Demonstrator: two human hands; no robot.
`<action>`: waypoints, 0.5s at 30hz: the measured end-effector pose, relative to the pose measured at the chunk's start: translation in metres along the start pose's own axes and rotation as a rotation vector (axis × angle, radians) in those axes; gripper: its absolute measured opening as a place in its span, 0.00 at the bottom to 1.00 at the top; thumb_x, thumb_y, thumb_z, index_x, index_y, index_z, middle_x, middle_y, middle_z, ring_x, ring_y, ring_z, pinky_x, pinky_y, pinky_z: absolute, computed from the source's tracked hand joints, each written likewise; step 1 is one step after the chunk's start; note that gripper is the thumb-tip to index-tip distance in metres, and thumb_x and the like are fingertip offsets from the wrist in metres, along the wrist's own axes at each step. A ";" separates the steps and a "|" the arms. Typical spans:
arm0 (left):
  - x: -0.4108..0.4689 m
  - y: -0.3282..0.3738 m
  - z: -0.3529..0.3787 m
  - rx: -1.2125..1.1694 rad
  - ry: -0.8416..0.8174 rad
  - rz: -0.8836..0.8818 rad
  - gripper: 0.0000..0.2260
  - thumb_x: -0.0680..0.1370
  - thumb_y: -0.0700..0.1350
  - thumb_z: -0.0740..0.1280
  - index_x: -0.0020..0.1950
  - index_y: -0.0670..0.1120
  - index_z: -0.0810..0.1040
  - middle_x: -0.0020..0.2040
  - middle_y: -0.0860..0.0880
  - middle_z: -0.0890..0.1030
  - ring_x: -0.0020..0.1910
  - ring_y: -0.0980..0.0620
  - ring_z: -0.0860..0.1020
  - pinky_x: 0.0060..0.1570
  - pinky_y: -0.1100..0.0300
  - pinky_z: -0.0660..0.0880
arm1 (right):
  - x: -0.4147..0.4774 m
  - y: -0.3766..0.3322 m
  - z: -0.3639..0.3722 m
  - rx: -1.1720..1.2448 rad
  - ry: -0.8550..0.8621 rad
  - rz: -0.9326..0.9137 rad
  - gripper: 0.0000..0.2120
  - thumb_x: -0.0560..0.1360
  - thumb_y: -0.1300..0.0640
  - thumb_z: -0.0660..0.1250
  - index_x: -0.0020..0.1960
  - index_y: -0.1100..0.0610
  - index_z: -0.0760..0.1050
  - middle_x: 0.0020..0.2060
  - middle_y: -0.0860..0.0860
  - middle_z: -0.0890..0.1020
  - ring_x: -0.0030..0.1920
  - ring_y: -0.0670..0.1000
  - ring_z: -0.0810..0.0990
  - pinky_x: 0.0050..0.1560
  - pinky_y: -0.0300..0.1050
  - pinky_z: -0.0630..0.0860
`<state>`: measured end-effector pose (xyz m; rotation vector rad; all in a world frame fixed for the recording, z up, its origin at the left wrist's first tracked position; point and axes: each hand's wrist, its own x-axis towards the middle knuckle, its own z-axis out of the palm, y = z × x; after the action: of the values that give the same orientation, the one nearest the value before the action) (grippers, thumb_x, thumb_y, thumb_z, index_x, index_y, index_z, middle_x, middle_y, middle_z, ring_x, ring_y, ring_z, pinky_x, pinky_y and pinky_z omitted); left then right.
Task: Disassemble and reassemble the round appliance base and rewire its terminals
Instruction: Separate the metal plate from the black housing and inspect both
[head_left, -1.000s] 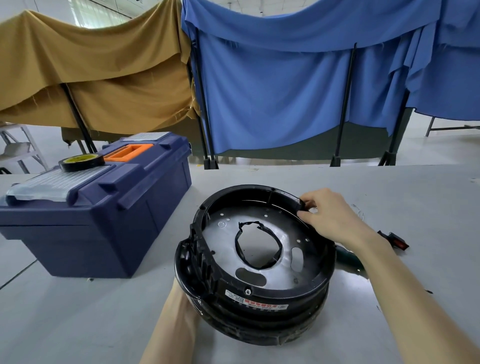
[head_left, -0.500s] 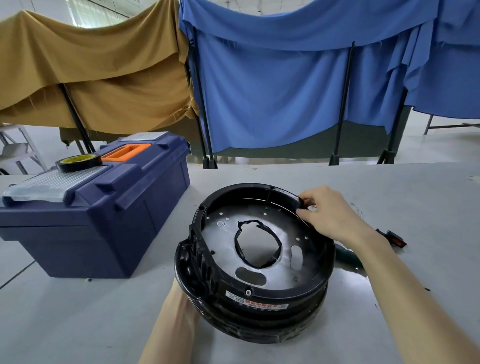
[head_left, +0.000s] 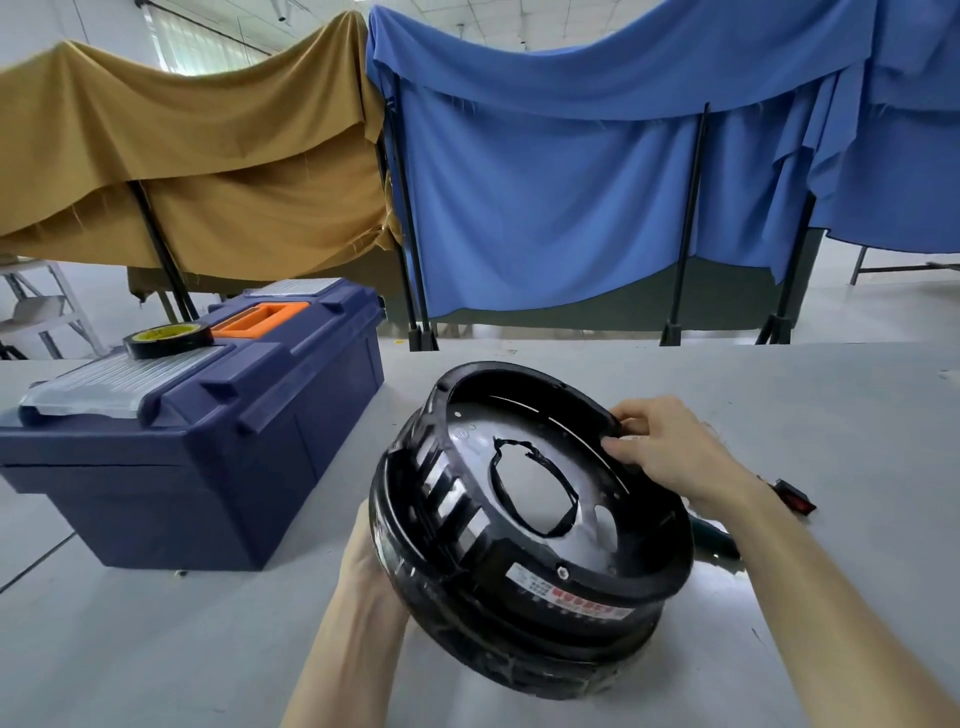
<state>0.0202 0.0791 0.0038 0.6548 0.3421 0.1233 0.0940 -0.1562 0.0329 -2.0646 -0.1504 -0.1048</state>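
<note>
Nearest in, the left hand (head_left: 370, 569) is tucked under the near-left edge of the round appliance base (head_left: 483, 571). Its fingers are hidden behind the black housing, so I cannot tell what that grip is doing beyond propping the weight. The base is tipped: left side raised, lower right edge down on the grey tabletop (head_left: 156, 649), open face turned up and to the right. Inside you can see the metal plate (head_left: 618, 551) with its big centre hole ringed in ragged black tape, and a rating label (head_left: 571, 597) on the near wall.

On the far-right rim, the right hand (head_left: 670, 452) has a narrow pinch grip, thumb outside and fingertips over the lip.

My read is a stiff plastic shell with a steel plate, moderately heavy and glossy enough to slip. The rim and ribbed side wall look the safest holds, well away from that taped hole edge.

To the right, partly behind the base, lies a dark green object I can't identify. Beyond it is a red rocker switch (head_left: 795, 499). Off to the left stands a navy toolbox (head_left: 182, 467) with a tape roll (head_left: 169, 340) on its lid. At the back hang ochre (head_left: 208, 156) and blue (head_left: 571, 182) cloths.
</note>
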 end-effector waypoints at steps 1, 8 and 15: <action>-0.006 0.006 0.010 -0.037 -0.126 -0.045 0.18 0.73 0.44 0.70 0.22 0.43 0.81 0.22 0.49 0.78 0.19 0.53 0.77 0.18 0.62 0.74 | 0.000 0.001 0.001 0.049 -0.002 0.012 0.08 0.75 0.68 0.67 0.44 0.56 0.81 0.39 0.55 0.85 0.37 0.51 0.83 0.40 0.44 0.81; -0.010 0.029 0.024 0.118 -0.344 -0.158 0.07 0.62 0.45 0.73 0.35 0.42 0.86 0.37 0.46 0.85 0.33 0.47 0.84 0.28 0.52 0.80 | 0.001 0.002 0.001 0.111 0.115 -0.029 0.10 0.75 0.69 0.66 0.43 0.56 0.80 0.40 0.55 0.85 0.41 0.55 0.83 0.47 0.53 0.80; -0.003 0.037 0.031 0.291 -0.240 -0.056 0.08 0.66 0.43 0.70 0.42 0.44 0.85 0.40 0.44 0.83 0.45 0.43 0.77 0.60 0.41 0.72 | 0.003 0.006 0.008 0.243 0.224 -0.054 0.10 0.75 0.71 0.65 0.46 0.58 0.80 0.42 0.55 0.85 0.43 0.55 0.84 0.43 0.47 0.79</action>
<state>0.0281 0.0897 0.0503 0.9369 0.1470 -0.0598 0.0983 -0.1520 0.0242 -1.7931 -0.0769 -0.3337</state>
